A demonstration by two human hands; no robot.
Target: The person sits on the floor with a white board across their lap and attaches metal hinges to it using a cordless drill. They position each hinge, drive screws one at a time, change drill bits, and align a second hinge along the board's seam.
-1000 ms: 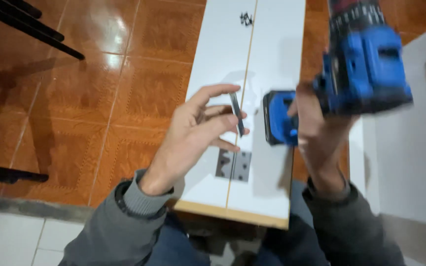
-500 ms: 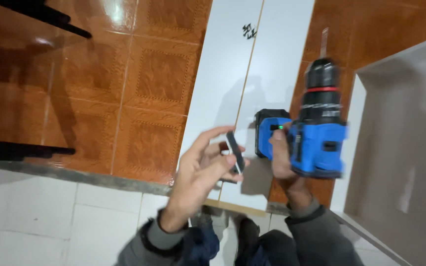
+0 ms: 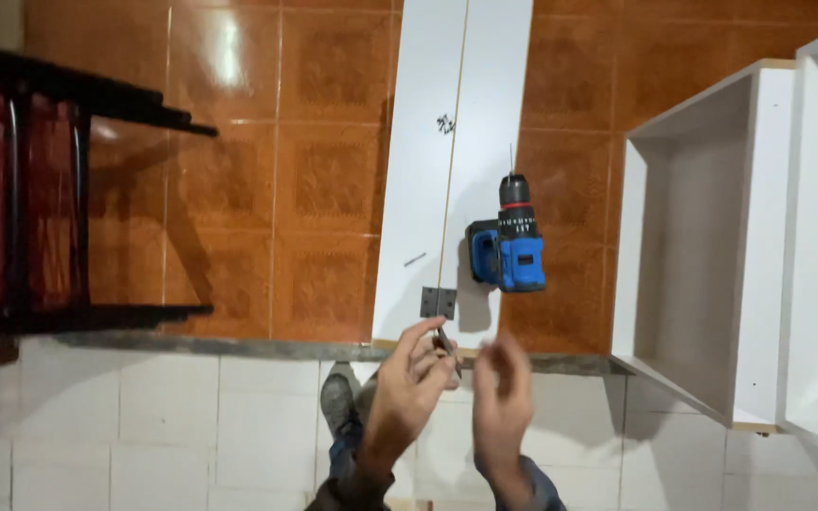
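The left hand (image 3: pixel 407 386) is pinching one thin dark bit (image 3: pixel 445 346) between thumb and fingertips. Just beside it, the right hand (image 3: pixel 501 407) is hanging loose with fingers uncurled, grasping nothing. Just beyond the left fingertips, one grey metal hinge (image 3: pixel 437 303) is lying across the seam of two white boards (image 3: pixel 423 170), which are lying side by side and running away from the hands. Beyond the right hand, one blue cordless drill (image 3: pixel 511 248) is resting on the board. One loose screw (image 3: pixel 415 258) is lying farther out. Far right of the hands, one white cabinet (image 3: pixel 712 237) is sitting on the tiled floor (image 3: pixel 314 189); far left, one dark chair (image 3: pixel 40 189).
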